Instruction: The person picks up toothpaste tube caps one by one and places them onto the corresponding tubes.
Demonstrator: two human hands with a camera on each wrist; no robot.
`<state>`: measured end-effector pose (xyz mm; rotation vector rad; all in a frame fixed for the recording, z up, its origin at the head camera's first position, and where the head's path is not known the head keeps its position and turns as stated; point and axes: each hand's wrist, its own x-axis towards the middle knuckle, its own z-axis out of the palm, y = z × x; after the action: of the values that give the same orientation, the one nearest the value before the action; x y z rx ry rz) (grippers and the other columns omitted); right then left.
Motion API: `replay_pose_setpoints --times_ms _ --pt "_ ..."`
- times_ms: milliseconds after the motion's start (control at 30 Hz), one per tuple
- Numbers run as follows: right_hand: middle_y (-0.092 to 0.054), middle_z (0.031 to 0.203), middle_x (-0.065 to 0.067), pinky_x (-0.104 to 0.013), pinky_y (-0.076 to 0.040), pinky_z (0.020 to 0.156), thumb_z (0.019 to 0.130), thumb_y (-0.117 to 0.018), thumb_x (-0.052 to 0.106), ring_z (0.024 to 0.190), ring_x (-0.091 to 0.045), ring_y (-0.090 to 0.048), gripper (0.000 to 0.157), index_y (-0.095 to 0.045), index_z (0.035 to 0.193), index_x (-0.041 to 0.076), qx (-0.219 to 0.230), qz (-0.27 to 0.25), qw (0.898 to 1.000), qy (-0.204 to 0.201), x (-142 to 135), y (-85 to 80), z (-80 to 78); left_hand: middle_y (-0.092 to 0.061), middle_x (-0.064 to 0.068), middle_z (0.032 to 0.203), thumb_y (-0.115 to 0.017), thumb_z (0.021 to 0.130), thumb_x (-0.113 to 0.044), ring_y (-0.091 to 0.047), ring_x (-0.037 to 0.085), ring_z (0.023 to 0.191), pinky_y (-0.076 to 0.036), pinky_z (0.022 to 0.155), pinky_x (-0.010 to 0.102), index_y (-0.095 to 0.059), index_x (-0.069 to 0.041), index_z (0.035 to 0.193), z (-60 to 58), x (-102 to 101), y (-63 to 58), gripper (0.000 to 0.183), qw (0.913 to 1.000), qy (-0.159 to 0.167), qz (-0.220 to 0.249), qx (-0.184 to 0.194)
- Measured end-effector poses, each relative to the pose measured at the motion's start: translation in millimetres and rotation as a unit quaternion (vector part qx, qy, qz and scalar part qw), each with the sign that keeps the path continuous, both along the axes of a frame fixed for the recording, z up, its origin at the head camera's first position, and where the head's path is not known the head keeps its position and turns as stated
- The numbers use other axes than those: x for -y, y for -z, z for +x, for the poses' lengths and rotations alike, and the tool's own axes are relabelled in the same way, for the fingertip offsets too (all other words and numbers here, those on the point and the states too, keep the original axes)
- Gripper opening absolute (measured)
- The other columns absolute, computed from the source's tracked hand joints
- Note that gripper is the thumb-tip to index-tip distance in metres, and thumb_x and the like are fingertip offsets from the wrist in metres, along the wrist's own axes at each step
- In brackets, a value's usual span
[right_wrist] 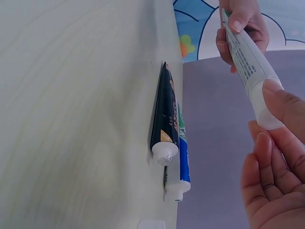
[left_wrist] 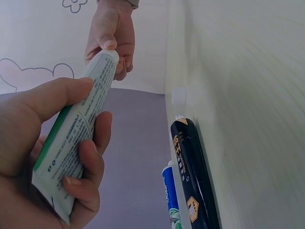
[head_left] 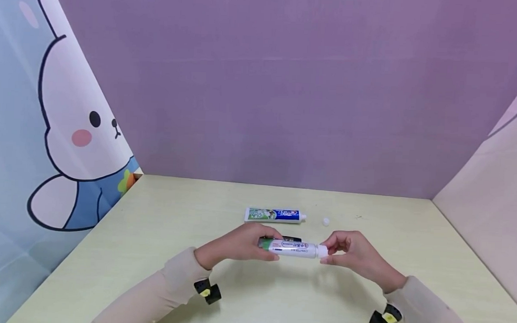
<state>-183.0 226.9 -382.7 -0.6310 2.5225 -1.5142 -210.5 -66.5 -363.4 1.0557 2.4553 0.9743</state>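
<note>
My left hand (head_left: 249, 242) grips a white toothpaste tube (head_left: 296, 249) with a green end, fingers wrapped round its body. At the other end, my right hand (head_left: 358, 255) pinches the tube's white cap (right_wrist: 264, 107) between thumb and fingers. The tube is held lengthwise above the table. Just beyond it lies a black toothpaste tube (left_wrist: 193, 171), mostly hidden in the head view; its bare white nozzle (right_wrist: 165, 155) shows in the right wrist view. Farther back lies a blue and green toothpaste tube (head_left: 275, 215), also with a bare nozzle.
A loose white cap (head_left: 325, 222) sits on the pale wooden table (head_left: 180, 201), right of the blue and green tube. Behind the table rises a purple backdrop (head_left: 264, 109). A cartoon-printed curtain (head_left: 10, 172) hangs at the left, and a pale one (head_left: 496, 198) at the right.
</note>
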Motion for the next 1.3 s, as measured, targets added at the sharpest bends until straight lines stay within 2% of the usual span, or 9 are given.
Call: replay_pose_setpoints --times_ms 167,433,600,800,1100,1300 --pt "-0.068 0.083 -0.011 -0.022 -0.049 0.06 0.074 -0.079 0.015 0.068 -0.007 -0.057 0.026 -0.068 0.089 -0.003 0.008 -0.004 1.0 0.005 0.3 1.0 -0.9 -0.067 -0.005 0.101 -0.074 0.082 -0.025 -0.054 0.003 0.077 -0.045 0.066 0.018 -0.067 -0.015 0.111 0.1 -0.6 0.6 0.031 0.9998 -0.004 -0.003 -0.02" --pt "-0.069 0.089 -0.017 -0.025 -0.052 0.065 0.079 -0.076 0.019 0.07 -0.008 -0.06 0.031 -0.067 0.094 -0.007 0.048 -0.011 0.999 0.007 1.3 0.6 -2.4 -0.068 -0.007 0.098 -0.073 0.082 -0.027 -0.054 0.005 0.072 -0.042 0.06 0.018 -0.068 -0.018 0.111 -0.2 -0.1 1.7 0.031 0.9985 -0.014 -0.004 -0.054" --pt "-0.07 0.087 -0.012 -0.025 -0.05 0.066 0.082 -0.073 0.02 0.07 -0.006 -0.057 0.032 -0.067 0.096 -0.008 0.064 -0.01 0.998 0.009 1.2 1.8 -2.5 -0.069 -0.007 0.097 -0.074 0.082 -0.027 -0.055 0.008 0.072 -0.041 0.058 0.017 -0.068 -0.018 0.111 -0.9 0.6 3.7 0.032 0.9981 -0.014 -0.001 -0.06" --pt "-0.069 0.081 0.002 -0.025 -0.045 0.07 0.089 -0.065 0.02 0.073 -0.006 -0.053 0.027 -0.068 0.095 -0.006 0.058 -0.012 0.998 -0.012 0.8 3.3 -3.2 -0.069 -0.007 0.099 -0.075 0.08 -0.028 -0.054 0.003 0.072 -0.042 0.06 0.018 -0.069 -0.019 0.111 -1.4 1.5 4.1 0.032 0.9977 -0.02 0.004 -0.065" --pt "-0.071 0.079 0.0 -0.029 -0.046 0.074 0.096 -0.055 0.019 0.073 -0.007 -0.058 0.03 -0.068 0.094 -0.008 0.046 -0.025 0.998 -0.045 2.1 5.8 -8.5 -0.069 -0.008 0.097 -0.076 0.08 -0.026 -0.053 0.003 0.072 -0.042 0.059 0.018 -0.07 -0.019 0.108 -1.7 2.7 2.9 0.03 0.9966 -0.03 0.008 -0.077" --pt "-0.07 0.074 0.003 -0.027 -0.05 0.07 0.097 -0.052 0.02 0.069 -0.012 -0.063 0.036 -0.067 0.088 -0.011 0.065 -0.054 0.995 -0.052 6.4 11.2 -8.5 -0.069 -0.007 0.097 -0.077 0.079 -0.027 -0.054 0.003 0.072 -0.042 0.06 0.018 -0.07 -0.019 0.108 1.5 3.7 4.6 0.031 0.997 -0.038 0.006 -0.068"
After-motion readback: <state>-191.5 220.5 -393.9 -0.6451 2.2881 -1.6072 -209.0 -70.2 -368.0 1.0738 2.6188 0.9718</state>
